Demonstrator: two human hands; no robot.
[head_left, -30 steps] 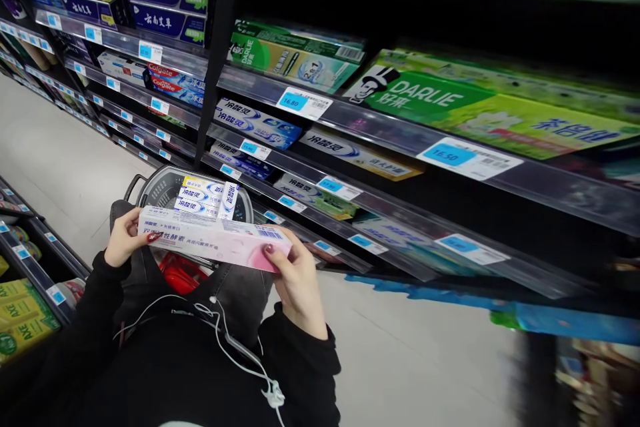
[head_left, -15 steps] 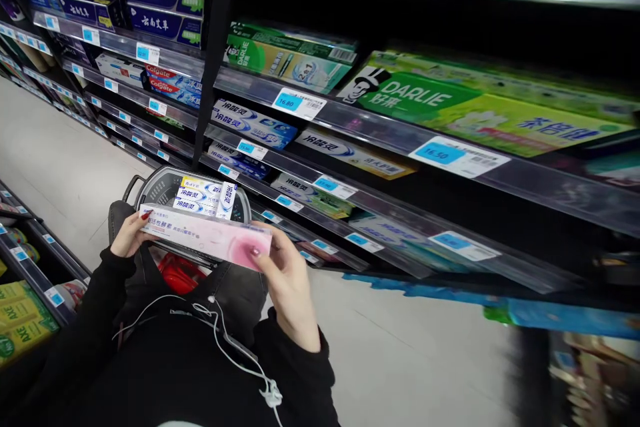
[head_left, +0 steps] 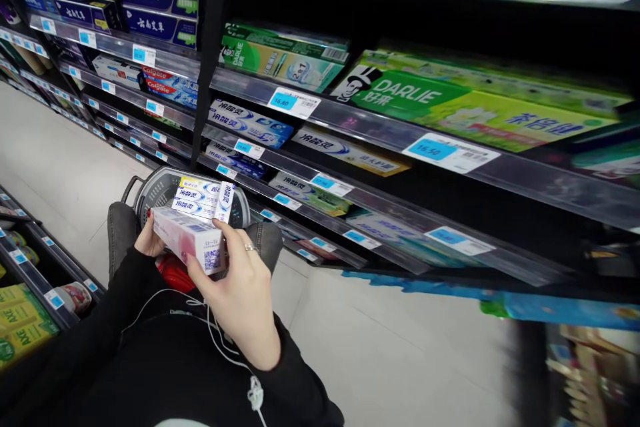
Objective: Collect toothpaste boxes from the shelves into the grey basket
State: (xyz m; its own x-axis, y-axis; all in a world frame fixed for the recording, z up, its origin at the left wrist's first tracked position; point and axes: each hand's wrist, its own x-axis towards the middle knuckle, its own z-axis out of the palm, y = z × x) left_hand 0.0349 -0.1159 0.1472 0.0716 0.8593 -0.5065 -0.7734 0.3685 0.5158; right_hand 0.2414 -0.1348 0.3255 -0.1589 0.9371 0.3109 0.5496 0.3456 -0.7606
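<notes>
A pink and white toothpaste box is held between both hands over my lap, its end with a square printed code turned toward me. My left hand grips the far left end, the fingers partly hidden. Around the near end close the thumb and fingers of my right hand, which wears a ring. Just beyond the box is a dark shopping basket, with several white and blue toothpaste boxes in it. One more narrow box stands across them at the right.
Shelves of toothpaste rise ahead and to the right, with green Darlie boxes and price tags along the shelf edge. At the left stands a low shelf with yellow AXE packs. A red object lies beneath the held box.
The toothpaste box has turned from its long pink face to show its end and another side. My right hand has moved left and closer to me with it.
</notes>
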